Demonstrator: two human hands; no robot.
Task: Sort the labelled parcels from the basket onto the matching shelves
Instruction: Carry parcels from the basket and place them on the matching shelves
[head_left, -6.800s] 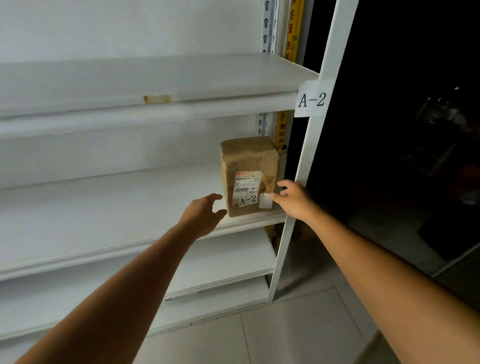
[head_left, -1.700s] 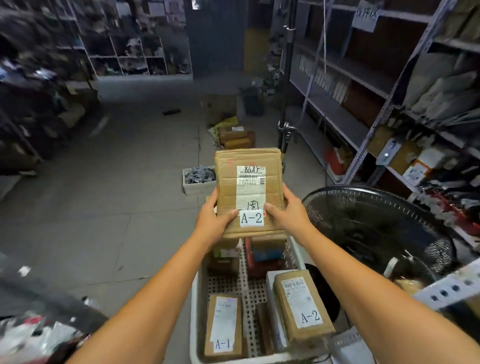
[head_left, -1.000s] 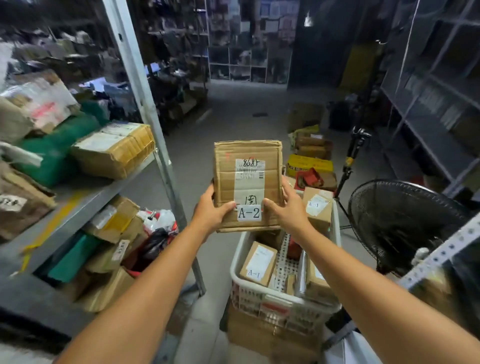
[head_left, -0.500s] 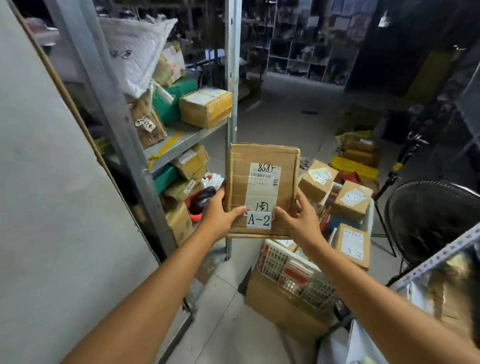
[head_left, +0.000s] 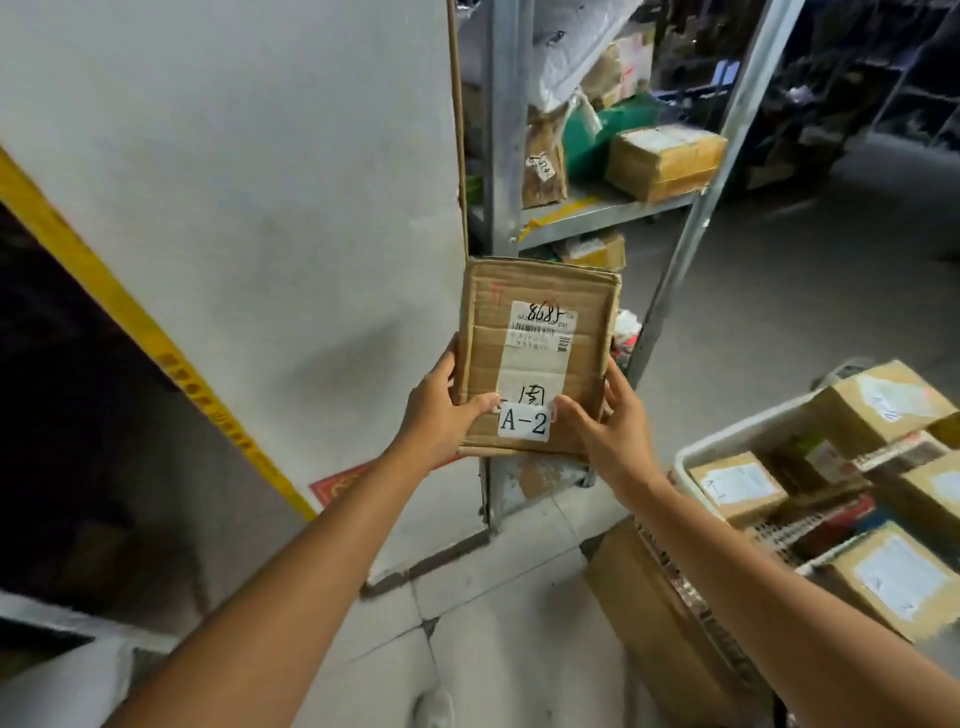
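Observation:
I hold a flat brown cardboard parcel (head_left: 537, 312) upright in front of me, its white sticker reading A-2. My left hand (head_left: 441, 410) grips its lower left edge, thumb across the front. My right hand (head_left: 608, 421) grips the lower right edge the same way. The white plastic basket (head_left: 727, 441) stands low at my right, with several more labelled brown parcels in it, one marked A-1 (head_left: 737, 486). The A-2 shelf is out of view.
A white panel (head_left: 260, 182) with a yellow diagonal tape stripe fills the left. Behind the parcel a grey metal rack (head_left: 597, 213) carries boxes and bags. A cardboard box (head_left: 654, 618) sits under the basket. Grey tiled floor lies below my arms.
I have turned left, away from the basket, carrying the A-2 parcel in both hands. The basket has slid to the right edge and the white panel has come to fill the left.

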